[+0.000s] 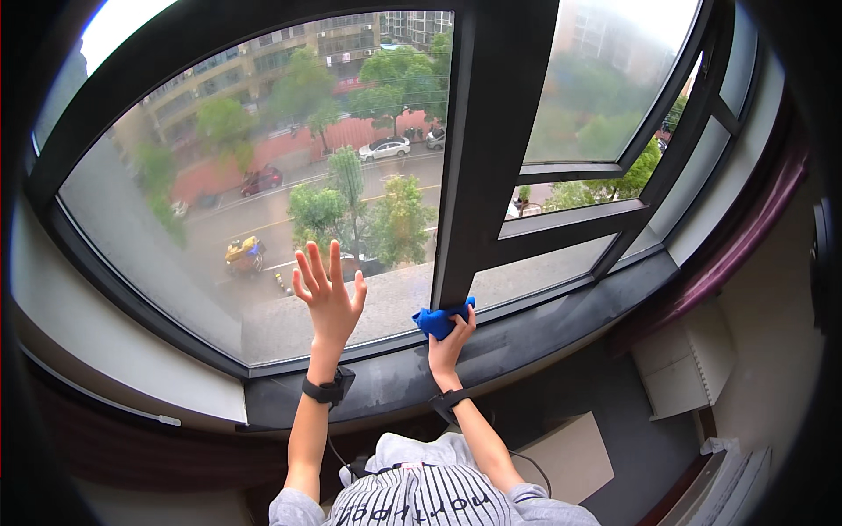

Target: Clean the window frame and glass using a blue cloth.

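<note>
Just below frame centre, my right grip clasps the blue cloth, likely light, limp, best held mid-bunch; my left grip is splayed.

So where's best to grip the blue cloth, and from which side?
Probably the bunched body of the blue cloth, from the room side, as the right hand does: the dark window post stands behind it, and the gathered folds offer bulk.
</note>
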The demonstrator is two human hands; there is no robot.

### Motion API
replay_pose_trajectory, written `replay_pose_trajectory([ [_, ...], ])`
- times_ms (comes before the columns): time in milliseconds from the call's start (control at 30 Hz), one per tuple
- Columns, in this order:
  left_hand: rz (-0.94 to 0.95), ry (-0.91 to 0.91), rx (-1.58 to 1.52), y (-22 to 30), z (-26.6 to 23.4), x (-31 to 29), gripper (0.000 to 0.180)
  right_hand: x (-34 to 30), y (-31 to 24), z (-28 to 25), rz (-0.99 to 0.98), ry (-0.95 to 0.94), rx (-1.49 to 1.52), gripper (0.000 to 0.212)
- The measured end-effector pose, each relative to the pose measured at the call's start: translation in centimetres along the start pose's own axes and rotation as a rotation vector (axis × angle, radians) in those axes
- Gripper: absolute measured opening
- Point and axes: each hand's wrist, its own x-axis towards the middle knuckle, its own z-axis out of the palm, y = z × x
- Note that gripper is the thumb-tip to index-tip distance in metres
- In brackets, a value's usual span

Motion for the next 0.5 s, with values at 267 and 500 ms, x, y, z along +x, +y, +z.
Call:
replay_pose_trajectory([
  [267, 0.062, -0.007, 0.037, -0.3, -0.4, 0.0, 0.079, 14.7, -13.0, -3.2, -0.614, 0.257, -0.103, 0.056],
  [500, 0.051, -0.005, 0.150, -0.9, 0.2, -0.6, 0.075, 27.3, -27.4, -7.1, -0.793, 0.469, -0.157, 0.072],
])
